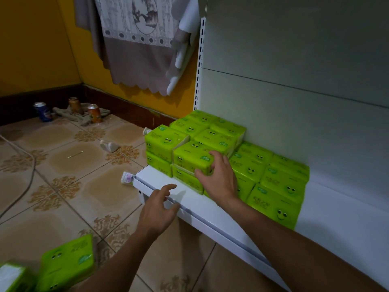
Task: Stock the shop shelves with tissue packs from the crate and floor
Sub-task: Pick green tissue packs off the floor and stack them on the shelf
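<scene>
I see the shelf half filled — right hand grips the front tissue pack, left hand loose, empty (floor packs remain).

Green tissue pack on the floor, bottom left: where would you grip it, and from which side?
Probably pinch the floor pack across its upper long edge, from above: it stands tilted, broad printed face outward, that edge free. The left hand is open and nearer; the right hand grips a shelf pack.

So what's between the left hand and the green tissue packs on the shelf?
Only bare white shelf. In the head view, the left hand is at its front edge, apart from the tissue packs; nothing sits between them.
</scene>
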Demonstrator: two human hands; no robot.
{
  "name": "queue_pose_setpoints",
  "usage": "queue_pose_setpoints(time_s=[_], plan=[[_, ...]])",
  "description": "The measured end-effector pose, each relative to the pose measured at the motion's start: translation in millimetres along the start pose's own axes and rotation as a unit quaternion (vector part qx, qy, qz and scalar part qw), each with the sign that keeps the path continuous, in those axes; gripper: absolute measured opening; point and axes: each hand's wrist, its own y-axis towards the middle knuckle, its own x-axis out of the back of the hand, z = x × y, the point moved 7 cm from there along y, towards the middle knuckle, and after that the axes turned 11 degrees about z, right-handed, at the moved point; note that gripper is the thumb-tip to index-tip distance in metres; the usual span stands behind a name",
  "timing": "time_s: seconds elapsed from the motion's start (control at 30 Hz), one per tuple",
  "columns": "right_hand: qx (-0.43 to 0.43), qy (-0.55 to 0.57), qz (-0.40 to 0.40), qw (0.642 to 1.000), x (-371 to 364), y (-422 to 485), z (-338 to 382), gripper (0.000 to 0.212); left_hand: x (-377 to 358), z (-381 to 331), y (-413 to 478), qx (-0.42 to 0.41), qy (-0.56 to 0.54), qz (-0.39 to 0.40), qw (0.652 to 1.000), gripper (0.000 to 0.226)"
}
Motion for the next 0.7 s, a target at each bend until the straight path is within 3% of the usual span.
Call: queue_pose_setpoints(time_s=[0.37, 0.5, 0.7], plan=[[0.019, -0.046, -0.032, 0.998, 8.8, 1.6, 18.8, 0.058, 11.9, 14.8, -7.7, 0.016, 0.033, 0.004, 0.999, 0.045], [0.079, -0.028, -0.071, 0.994, 14.4, 12.8, 42.3, 0.060, 14.5, 36.9, -17.5, 0.048, 0.104, 0.058, 0.992, 0.065], [0.117, -0.039, -0.018, 0.992, -25.1, 15.9, 77.1, 0.067, 65.8, 87.8, -54.5, 0.131, 0.232, 0.096, 0.959, 0.071]])
